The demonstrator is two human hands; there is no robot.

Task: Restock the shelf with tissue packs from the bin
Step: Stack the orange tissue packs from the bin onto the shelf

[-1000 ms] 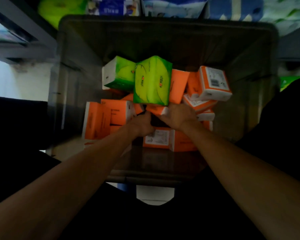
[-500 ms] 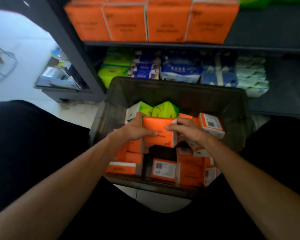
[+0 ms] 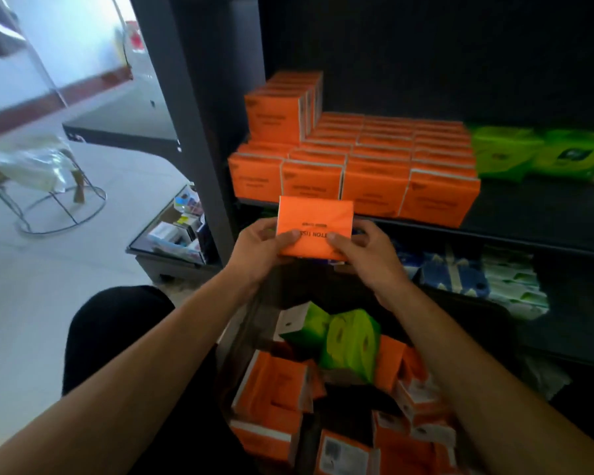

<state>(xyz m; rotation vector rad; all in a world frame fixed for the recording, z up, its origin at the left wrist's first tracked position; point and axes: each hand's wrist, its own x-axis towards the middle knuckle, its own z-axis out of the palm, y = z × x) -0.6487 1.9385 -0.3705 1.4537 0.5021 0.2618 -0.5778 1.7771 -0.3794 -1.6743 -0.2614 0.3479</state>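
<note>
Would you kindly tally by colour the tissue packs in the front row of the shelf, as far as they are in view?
Orange packs: 4
Green packs: 2
Total: 6

The orange tissue pack (image 3: 314, 221) shows upside-down black letters, "TTON TISS"; print on the shelf packs (image 3: 374, 181) at twelve o'clock is unreadable.

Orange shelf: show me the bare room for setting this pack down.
Bare shelf board lies right of the orange rows, in front of the green packs. Open room also atop the orange rows, right of the taller stack. Left front edge is packed tight.
</note>
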